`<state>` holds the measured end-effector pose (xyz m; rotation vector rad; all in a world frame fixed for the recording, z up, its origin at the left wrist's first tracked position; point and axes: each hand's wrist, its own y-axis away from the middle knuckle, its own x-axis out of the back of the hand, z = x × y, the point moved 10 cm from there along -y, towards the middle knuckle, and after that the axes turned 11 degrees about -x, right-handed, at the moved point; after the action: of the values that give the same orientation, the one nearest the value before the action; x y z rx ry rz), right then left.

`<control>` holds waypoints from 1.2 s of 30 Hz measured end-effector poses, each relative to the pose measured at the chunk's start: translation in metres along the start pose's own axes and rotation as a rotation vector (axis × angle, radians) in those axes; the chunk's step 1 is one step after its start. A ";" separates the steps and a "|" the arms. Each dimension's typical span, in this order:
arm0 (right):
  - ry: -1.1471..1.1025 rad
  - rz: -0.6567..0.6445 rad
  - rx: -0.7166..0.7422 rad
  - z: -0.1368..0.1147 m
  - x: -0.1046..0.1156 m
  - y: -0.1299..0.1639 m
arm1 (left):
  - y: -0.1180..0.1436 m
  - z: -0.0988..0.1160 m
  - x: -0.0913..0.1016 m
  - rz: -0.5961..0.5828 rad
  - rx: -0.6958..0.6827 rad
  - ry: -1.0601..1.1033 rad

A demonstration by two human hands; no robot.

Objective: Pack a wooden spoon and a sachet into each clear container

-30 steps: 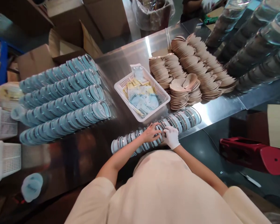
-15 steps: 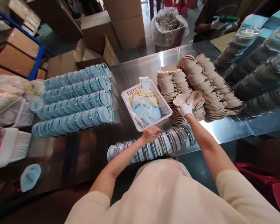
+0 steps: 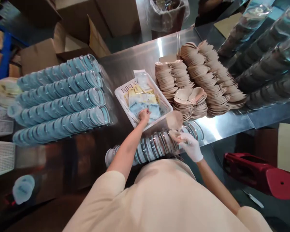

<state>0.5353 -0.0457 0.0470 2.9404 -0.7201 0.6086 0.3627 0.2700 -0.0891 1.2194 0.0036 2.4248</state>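
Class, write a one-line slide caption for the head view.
Left hand reaches into sachet basket; gloved right hand holds a beige dish.

A shiny steel table (image 3: 145,54) is seen from above. Rows of stacked blue lids (image 3: 60,96) are laid on their sides at its left, with a white basket (image 3: 122,93) of packets near the middle. Piles of tan spoons (image 3: 207,77) are heaped at the right, and a row of clear lids (image 3: 154,146) is laid along the near edge.
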 end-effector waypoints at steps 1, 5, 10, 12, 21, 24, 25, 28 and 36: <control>-0.012 -0.031 0.023 -0.005 -0.012 0.019 | 0.003 -0.002 0.010 0.037 -0.022 0.024; -0.062 -0.099 0.079 -0.014 -0.042 0.054 | 0.029 0.000 0.033 0.160 -0.154 0.453; -0.045 -0.185 0.105 -0.013 -0.042 0.056 | 0.092 0.032 -0.007 -0.199 -0.404 0.420; 0.003 -0.254 0.097 -0.011 -0.040 0.055 | 0.113 0.045 -0.020 -0.275 -0.525 0.231; -0.241 0.062 -0.347 0.035 -0.042 -0.014 | 0.135 0.078 -0.039 -0.390 -0.582 0.521; -0.313 0.147 -0.526 0.057 -0.066 -0.023 | 0.144 0.071 -0.029 -0.335 -0.537 0.704; -0.342 0.143 -0.573 0.061 -0.073 -0.019 | 0.149 0.064 -0.023 -0.329 -0.525 0.736; -0.254 0.133 -0.596 0.055 -0.083 0.008 | 0.168 0.035 0.001 -0.352 -0.591 0.638; 0.722 -0.194 -0.427 0.001 -0.210 0.049 | 0.212 -0.044 0.009 -0.600 -0.746 -0.015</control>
<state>0.3423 0.0012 -0.0377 2.1339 -0.4036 1.2121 0.2459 0.0882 -0.0689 0.7416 -0.4346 1.6496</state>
